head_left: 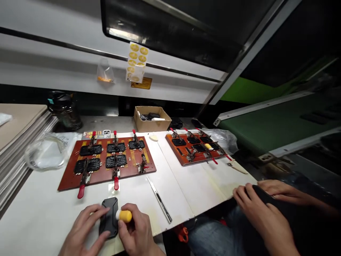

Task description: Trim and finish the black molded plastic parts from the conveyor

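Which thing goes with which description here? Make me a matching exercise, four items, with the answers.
1. black phone case
2. yellow white-tipped tool
3. craft knife
4. cardboard box

A. lying untouched, blade pointing away from the wearer
B. in the wearer's right hand
C. open-topped, holding dark items
D. touched by the wearer's left hand

Pairs: 1-D, 2-B, 3-A, 4-C

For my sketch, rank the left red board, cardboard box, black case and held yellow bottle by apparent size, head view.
1. Left red board
2. Cardboard box, black case: too alike to rank; case is nearer
3. Yellow bottle
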{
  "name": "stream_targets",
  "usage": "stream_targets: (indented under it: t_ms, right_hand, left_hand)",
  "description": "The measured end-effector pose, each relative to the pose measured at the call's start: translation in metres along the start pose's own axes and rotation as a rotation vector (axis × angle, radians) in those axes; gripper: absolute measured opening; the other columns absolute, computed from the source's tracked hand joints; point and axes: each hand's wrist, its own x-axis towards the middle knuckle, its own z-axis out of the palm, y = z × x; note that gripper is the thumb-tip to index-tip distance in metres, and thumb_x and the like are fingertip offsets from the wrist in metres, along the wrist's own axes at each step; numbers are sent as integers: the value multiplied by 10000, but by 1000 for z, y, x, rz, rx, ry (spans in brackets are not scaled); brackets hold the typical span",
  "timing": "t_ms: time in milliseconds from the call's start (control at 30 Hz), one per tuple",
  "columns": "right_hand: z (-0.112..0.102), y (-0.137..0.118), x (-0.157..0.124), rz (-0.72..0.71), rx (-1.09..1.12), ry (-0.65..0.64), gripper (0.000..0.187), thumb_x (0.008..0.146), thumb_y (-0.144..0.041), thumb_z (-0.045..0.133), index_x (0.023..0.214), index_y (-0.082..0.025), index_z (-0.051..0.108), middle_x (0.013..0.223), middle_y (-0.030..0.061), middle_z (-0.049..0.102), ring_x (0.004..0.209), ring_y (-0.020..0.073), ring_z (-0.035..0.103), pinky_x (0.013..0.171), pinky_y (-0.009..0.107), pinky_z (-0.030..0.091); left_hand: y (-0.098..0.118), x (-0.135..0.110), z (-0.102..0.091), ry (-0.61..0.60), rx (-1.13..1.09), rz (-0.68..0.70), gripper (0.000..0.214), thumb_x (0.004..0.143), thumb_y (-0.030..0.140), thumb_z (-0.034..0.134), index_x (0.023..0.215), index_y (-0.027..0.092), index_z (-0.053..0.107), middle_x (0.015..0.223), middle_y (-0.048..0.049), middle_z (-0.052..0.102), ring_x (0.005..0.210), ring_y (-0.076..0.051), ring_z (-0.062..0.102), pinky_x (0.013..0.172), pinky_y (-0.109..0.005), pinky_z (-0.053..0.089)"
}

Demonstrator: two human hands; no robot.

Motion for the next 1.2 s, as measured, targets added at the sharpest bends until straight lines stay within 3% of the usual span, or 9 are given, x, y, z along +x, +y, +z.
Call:
stream_targets:
  t_ms: [100,233,533,667,767,900,967,1067,1200]
  right_hand:
    - [-10,7,0,19,27,-1,263,922,-325,522,1168,-233,536,726,-15,583,528,119,487,527,234,396]
    - [-17,3,2,47,14,20,265,928,-318,527,1176,-227,544,776,-5,607,533,116,482,536,232,399]
    - [-5,-1,16,37,-230,-180,266,836,-203,536,1093,-236,600,907,2,651,794,156,621,710,230,435]
    - [-6,-9,22,9,-337,-285,300,830,-190,540,1120,-238,604,942,11,661,803,166,621,686,239,405]
    - [-19,-20,27,18,-342,-388,287,801,-180,578,1077,-248,614,925,0,672,775,165,609,654,237,375]
    - [-50,-23,22,129,-213,-496,103,779,-165,616,848,-243,618,703,-52,590,615,119,509,577,225,315]
    - [-60,-17,16,241,-89,-446,74,827,-181,595,861,-242,620,664,-57,527,596,110,470,564,214,323]
    - [-59,-7,13,349,64,-269,157,918,-287,565,1053,-238,627,698,-39,505,628,124,477,576,212,376]
    - [-36,-5,32,225,64,-246,240,924,-267,585,1161,-251,620,895,-3,616,734,135,558,691,223,445]
  left_hand:
    - [5,7,2,-208,192,153,701,883,365,636,1521,367,345,1590,-37,367,1447,-281,379,1141,-431,432]
    - [1,10,3,-271,276,150,883,855,375,682,1573,329,171,1613,-58,338,1477,-291,325,1171,-469,395]
    - [0,9,5,-267,234,114,892,859,312,645,1583,260,126,1613,-99,336,1478,-302,316,1186,-486,356]
    - [1,11,6,-248,238,140,864,847,304,632,1575,231,172,1587,-124,375,1454,-313,356,1167,-482,367]
    - [4,12,6,-233,240,111,884,814,275,643,1568,239,184,1580,-116,386,1446,-302,370,1161,-476,373]
    - [7,13,6,-225,225,63,977,769,292,712,1572,266,155,1580,-92,393,1441,-300,376,1151,-470,390]
    - [7,13,7,-229,225,55,1020,751,300,743,1575,281,143,1579,-90,397,1438,-311,380,1144,-481,395]
    - [5,13,8,-233,228,51,1036,746,283,750,1578,299,133,1581,-88,397,1437,-323,382,1141,-500,392]
    - [-1,11,11,-220,227,73,1050,740,294,758,1574,301,120,1571,-99,408,1433,-328,390,1125,-510,416]
